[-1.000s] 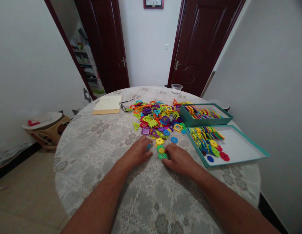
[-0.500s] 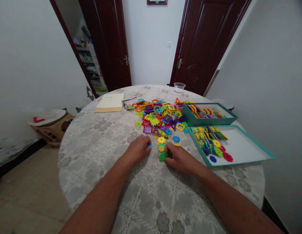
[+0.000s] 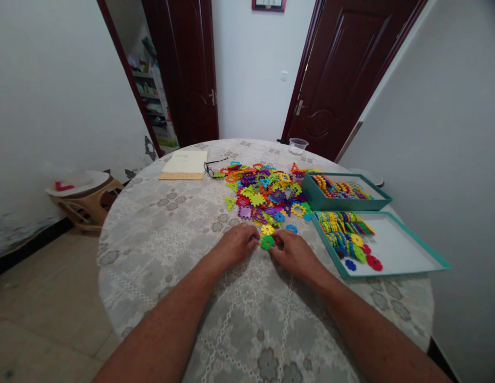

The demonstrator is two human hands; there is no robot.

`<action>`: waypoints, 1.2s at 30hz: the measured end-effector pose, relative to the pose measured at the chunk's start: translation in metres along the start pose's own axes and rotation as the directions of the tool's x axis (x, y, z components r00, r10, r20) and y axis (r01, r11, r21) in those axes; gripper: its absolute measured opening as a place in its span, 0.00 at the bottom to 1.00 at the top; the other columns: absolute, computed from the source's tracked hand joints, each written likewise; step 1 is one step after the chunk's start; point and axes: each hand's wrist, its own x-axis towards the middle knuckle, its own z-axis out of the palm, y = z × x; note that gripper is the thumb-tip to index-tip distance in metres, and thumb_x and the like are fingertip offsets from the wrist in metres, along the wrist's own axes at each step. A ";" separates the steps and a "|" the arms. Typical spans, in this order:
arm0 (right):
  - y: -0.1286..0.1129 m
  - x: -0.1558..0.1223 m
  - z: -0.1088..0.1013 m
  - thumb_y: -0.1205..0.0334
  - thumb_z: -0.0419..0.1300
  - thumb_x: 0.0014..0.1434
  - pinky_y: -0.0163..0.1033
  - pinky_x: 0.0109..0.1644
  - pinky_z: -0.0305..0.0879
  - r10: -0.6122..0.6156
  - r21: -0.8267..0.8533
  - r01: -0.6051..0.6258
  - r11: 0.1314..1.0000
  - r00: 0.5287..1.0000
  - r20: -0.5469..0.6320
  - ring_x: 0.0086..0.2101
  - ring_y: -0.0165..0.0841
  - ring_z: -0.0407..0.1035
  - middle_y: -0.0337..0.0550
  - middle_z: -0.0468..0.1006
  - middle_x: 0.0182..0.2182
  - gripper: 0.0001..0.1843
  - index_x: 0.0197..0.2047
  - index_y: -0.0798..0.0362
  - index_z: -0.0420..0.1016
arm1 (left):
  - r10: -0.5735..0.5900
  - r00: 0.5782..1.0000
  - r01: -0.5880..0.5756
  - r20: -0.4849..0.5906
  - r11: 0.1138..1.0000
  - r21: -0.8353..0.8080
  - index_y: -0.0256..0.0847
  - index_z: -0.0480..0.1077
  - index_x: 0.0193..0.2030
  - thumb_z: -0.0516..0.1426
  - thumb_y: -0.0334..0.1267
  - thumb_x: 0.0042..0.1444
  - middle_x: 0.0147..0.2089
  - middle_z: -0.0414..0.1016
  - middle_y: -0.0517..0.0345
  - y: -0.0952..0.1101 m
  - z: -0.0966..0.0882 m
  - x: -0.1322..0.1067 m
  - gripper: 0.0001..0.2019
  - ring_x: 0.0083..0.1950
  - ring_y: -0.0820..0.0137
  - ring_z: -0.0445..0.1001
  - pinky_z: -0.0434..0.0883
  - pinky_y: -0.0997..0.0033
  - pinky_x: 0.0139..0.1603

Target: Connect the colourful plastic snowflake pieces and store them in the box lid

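Both hands rest near the middle of a round table with a lace cloth (image 3: pixel 159 244). Between them sits a green gear-shaped plastic piece (image 3: pixel 267 242). My right hand (image 3: pixel 293 255) pinches it from the right with curled fingers. My left hand (image 3: pixel 235 246) is curled too, its fingertips touching the piece's left side. A yellow gear piece (image 3: pixel 267 229) and a blue one (image 3: pixel 291 229) lie just beyond. Farther back spreads a heap of colourful interlocking pieces (image 3: pixel 265 191).
To the right lie a teal box lid (image 3: pixel 407 250) with rows of pieces and a teal box (image 3: pixel 343 199) holding more. Glasses (image 3: pixel 211 169), a notebook (image 3: pixel 184 164) and a clear cup (image 3: pixel 298 144) sit at the far edge. A stool (image 3: pixel 85 202) stands left.
Both hands have drawn together around the green piece, which moved slightly up and away from the near edge. The blue piece once under my left fingers no longer shows. The camera view shifted right.
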 end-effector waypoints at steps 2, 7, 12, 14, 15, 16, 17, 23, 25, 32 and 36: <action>0.000 0.000 0.002 0.61 0.64 0.61 0.42 0.49 0.63 0.003 -0.020 -0.003 1.000 1.000 -0.001 0.44 0.41 0.72 0.50 0.79 0.43 0.12 0.48 0.51 0.77 | 0.042 0.999 -0.041 0.005 0.995 -0.086 0.42 0.79 0.44 0.57 0.31 0.62 0.44 0.80 0.54 0.004 -0.001 0.000 0.09 0.48 0.64 0.76 0.69 0.66 0.52; -0.002 0.002 0.000 0.62 0.64 0.60 0.41 0.48 0.62 0.013 0.010 -0.013 1.000 1.000 0.025 0.44 0.40 0.71 0.49 0.78 0.43 0.09 0.45 0.52 0.77 | 0.016 0.999 -0.005 0.035 0.957 -0.291 0.41 0.78 0.42 0.58 0.31 0.60 0.38 0.78 0.59 0.012 -0.003 0.000 0.07 0.39 0.69 0.74 0.66 0.72 0.39; -0.002 0.005 -0.001 0.64 0.64 0.60 0.39 0.45 0.59 0.016 0.034 -0.018 0.999 0.998 0.055 0.42 0.38 0.69 0.46 0.77 0.41 0.04 0.40 0.52 0.74 | -0.036 0.998 0.047 0.045 0.965 -0.258 0.42 0.76 0.48 0.60 0.30 0.58 0.35 0.77 0.63 0.011 0.008 0.002 0.11 0.38 0.70 0.73 0.65 0.73 0.38; -0.002 0.005 0.000 0.66 0.63 0.59 0.38 0.44 0.58 0.005 0.064 -0.008 0.998 0.999 0.045 0.42 0.37 0.69 0.44 0.77 0.41 0.05 0.40 0.52 0.72 | -0.038 0.999 0.042 0.025 0.973 -0.226 0.43 0.75 0.55 0.61 0.30 0.59 0.38 0.78 0.61 0.009 0.012 0.003 0.17 0.40 0.68 0.74 0.67 0.71 0.41; -0.003 0.005 0.000 0.67 0.62 0.59 0.37 0.43 0.58 -0.005 0.088 0.002 0.996 0.999 0.044 0.42 0.36 0.69 0.43 0.77 0.40 0.07 0.41 0.52 0.72 | -0.036 0.999 0.037 0.012 0.980 -0.194 0.43 0.74 0.57 0.61 0.31 0.59 0.40 0.78 0.60 0.009 0.013 0.003 0.19 0.41 0.67 0.75 0.68 0.70 0.43; -0.004 0.004 0.000 0.69 0.62 0.59 0.37 0.43 0.58 -0.017 0.116 0.011 0.993 0.999 0.046 0.41 0.36 0.69 0.42 0.77 0.39 0.08 0.42 0.51 0.71 | -0.030 1.000 0.029 -0.004 0.988 -0.153 0.43 0.75 0.58 0.62 0.32 0.59 0.42 0.78 0.58 0.008 0.014 0.003 0.19 0.43 0.66 0.75 0.69 0.68 0.46; -0.005 0.003 0.000 0.70 0.61 0.58 0.36 0.42 0.58 -0.027 0.140 0.020 0.990 0.998 0.051 0.40 0.35 0.69 0.40 0.77 0.38 0.08 0.42 0.51 0.70 | -0.019 1.000 0.017 -0.018 0.994 -0.113 0.42 0.76 0.56 0.62 0.33 0.59 0.44 0.77 0.56 0.007 0.014 0.002 0.18 0.45 0.64 0.75 0.69 0.67 0.48; -0.012 -0.003 -0.001 0.70 0.60 0.59 0.37 0.41 0.60 -0.080 0.207 0.073 0.976 0.996 0.027 0.37 0.35 0.70 0.38 0.78 0.35 0.07 0.41 0.50 0.71 | 0.032 0.999 -0.031 0.014 0.998 -0.053 0.43 0.79 0.47 0.61 0.34 0.61 0.45 0.79 0.55 0.009 0.010 0.002 0.09 0.48 0.62 0.76 0.70 0.66 0.50; -0.013 -0.005 0.000 0.71 0.59 0.60 0.38 0.44 0.64 -0.096 0.306 0.090 0.948 0.995 0.004 0.39 0.35 0.73 0.39 0.80 0.39 0.12 0.46 0.49 0.72 | 0.054 0.998 -0.052 0.040 0.997 -0.059 0.43 0.78 0.49 0.61 0.33 0.62 0.45 0.80 0.56 0.009 0.010 0.003 0.10 0.48 0.63 0.76 0.70 0.67 0.51; -0.008 -0.004 0.000 0.70 0.54 0.63 0.43 0.54 0.70 -0.103 0.349 0.122 0.929 0.992 -0.072 0.46 0.36 0.75 0.46 0.81 0.50 0.23 0.60 0.49 0.71 | 0.084 0.996 -0.084 -0.001 0.996 -0.034 0.42 0.77 0.50 0.59 0.34 0.64 0.49 0.81 0.53 0.004 0.015 0.004 0.10 0.51 0.62 0.76 0.69 0.65 0.54; 0.015 0.005 -0.009 0.69 0.53 0.65 0.51 0.63 0.64 -0.070 -0.005 0.071 0.997 0.968 -0.240 0.55 0.44 0.69 0.54 0.76 0.54 0.21 0.59 0.52 0.74 | 0.068 0.998 -0.068 -0.003 0.997 0.024 0.43 0.77 0.47 0.59 0.34 0.63 0.45 0.79 0.54 0.002 0.015 0.005 0.07 0.48 0.63 0.75 0.69 0.66 0.52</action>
